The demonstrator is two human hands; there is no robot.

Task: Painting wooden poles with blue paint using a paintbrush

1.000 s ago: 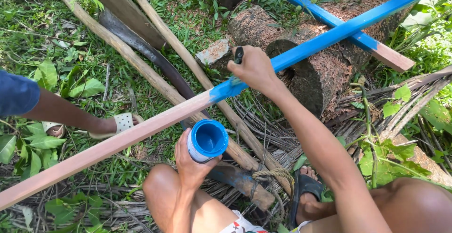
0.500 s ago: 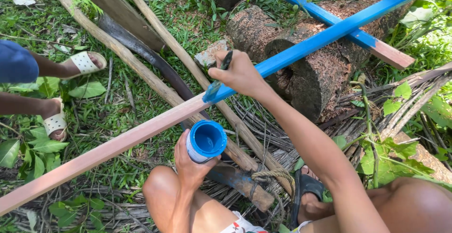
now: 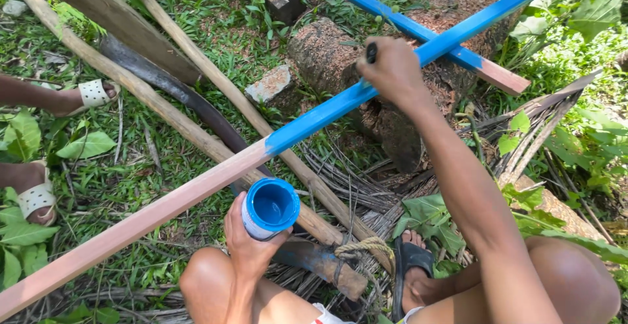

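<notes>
Grassy ground, log and bare poles underneath. Right hand (image 3: pixel 392 70) closed on a dark-handled brush (image 3: pixel 371 52), now further up the long wooden slat (image 3: pixel 216 180) than a second ago, on its blue part; bare wood remains lower left. Left hand (image 3: pixel 252 242) wraps the open blue paint can (image 3: pixel 269 208) below the slat.
</notes>
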